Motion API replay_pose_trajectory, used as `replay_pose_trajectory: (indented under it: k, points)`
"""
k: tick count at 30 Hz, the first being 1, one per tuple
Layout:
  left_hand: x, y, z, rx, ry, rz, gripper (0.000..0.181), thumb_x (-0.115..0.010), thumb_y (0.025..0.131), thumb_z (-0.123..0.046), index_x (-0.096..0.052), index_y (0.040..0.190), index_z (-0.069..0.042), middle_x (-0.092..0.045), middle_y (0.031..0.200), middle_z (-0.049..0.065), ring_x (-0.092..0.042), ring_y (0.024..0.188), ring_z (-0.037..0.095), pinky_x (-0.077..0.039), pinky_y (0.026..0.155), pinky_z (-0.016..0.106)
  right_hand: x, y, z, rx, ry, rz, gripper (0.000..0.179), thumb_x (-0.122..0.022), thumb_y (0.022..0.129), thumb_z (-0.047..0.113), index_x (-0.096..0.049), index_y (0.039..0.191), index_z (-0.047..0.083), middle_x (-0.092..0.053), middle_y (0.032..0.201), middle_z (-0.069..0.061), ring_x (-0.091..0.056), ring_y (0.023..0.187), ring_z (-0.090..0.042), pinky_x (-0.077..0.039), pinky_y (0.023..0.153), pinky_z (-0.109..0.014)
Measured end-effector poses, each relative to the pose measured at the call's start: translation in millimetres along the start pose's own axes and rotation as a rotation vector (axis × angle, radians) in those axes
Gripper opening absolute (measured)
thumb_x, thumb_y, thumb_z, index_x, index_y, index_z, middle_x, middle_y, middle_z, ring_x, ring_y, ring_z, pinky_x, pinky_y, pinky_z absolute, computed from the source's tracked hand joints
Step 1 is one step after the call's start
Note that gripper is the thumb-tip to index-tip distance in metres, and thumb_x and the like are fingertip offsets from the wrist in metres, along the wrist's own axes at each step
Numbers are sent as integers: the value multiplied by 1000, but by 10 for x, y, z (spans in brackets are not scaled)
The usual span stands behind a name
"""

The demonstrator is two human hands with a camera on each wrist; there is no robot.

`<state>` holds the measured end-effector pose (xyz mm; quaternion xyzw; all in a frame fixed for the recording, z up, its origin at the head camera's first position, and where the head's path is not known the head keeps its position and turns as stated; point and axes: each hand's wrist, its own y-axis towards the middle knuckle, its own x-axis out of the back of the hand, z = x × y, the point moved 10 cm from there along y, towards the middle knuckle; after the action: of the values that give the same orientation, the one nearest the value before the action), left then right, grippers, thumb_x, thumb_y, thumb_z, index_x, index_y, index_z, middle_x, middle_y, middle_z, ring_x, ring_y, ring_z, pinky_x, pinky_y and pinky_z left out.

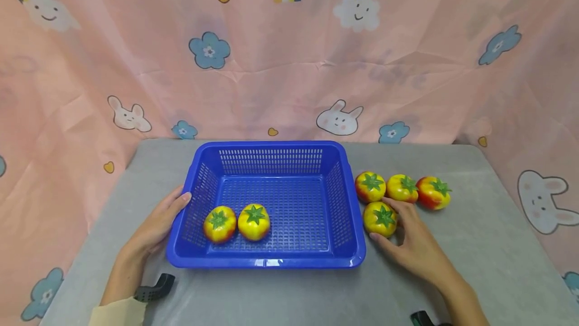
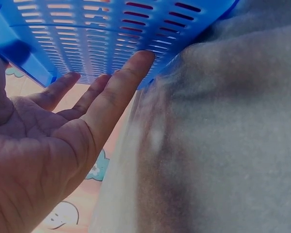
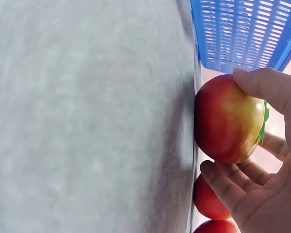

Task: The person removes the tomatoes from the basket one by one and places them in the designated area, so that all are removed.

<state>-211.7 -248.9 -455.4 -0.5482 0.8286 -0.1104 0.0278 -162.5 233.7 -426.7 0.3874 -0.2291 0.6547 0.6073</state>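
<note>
The near yellow-red fruit (image 1: 380, 219) sits just right of the blue basket (image 1: 312, 261), the right hand (image 1: 413, 243) curled round it; how firmly, hard to tell. A lopsided squeeze could roll it into the three fruits (image 1: 402, 188) beyond! Left hand (image 1: 156, 220), fingers fairly straight, touches the basket's side; two fruits (image 1: 254, 222) lie inside.

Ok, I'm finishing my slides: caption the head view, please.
Left hand against a blue basket holding two tomatoes; right hand around a third, three more nearby.
</note>
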Motion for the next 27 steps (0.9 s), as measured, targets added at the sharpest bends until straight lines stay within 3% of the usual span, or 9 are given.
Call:
replay_pose_trajectory:
  k: [9,14,18,21,27]
  points:
    - [-1,3,-4,-5,16,-6,69,-31,117,-40,-6,170,-5,-34,162,41,-65,129,24,-63,99,43,-2,15,-1,-1,-29,4,76,-90,87,23,-51,151,11,-55,140,-12,-53,125,-27,-34,97,-3]
    - [-1,-11,11,0,27,-7,69,-31,117,-41,-5,171,-7,-33,163,40,-60,136,37,-62,100,47,8,0,0,-9,-38,10,80,-90,86,26,-50,154,13,-53,142,-12,-52,126,-28,-38,100,-10]
    - [1,-16,6,-3,32,-8,69,-30,117,-41,-4,171,-7,-32,164,39,-57,139,44,-62,101,48,10,-4,8,-11,-35,20,82,-90,86,28,-49,155,12,-52,143,-14,-51,128,-30,-49,107,-43]
    - [1,-17,0,-5,35,-6,69,-30,117,-41,-4,171,-7,-32,164,39,-56,139,45,-62,101,48,12,1,8,-18,-26,27,82,-89,87,29,-48,155,10,-51,144,-17,-51,129,-34,-48,105,-67]
    - [3,-4,8,6,22,-18,69,-32,117,-41,-6,171,-7,-35,162,40,-66,129,25,-63,98,44,64,1,12,-25,-1,10,80,-87,89,30,-47,155,8,-48,147,-21,-49,134,-41,-42,107,-77]
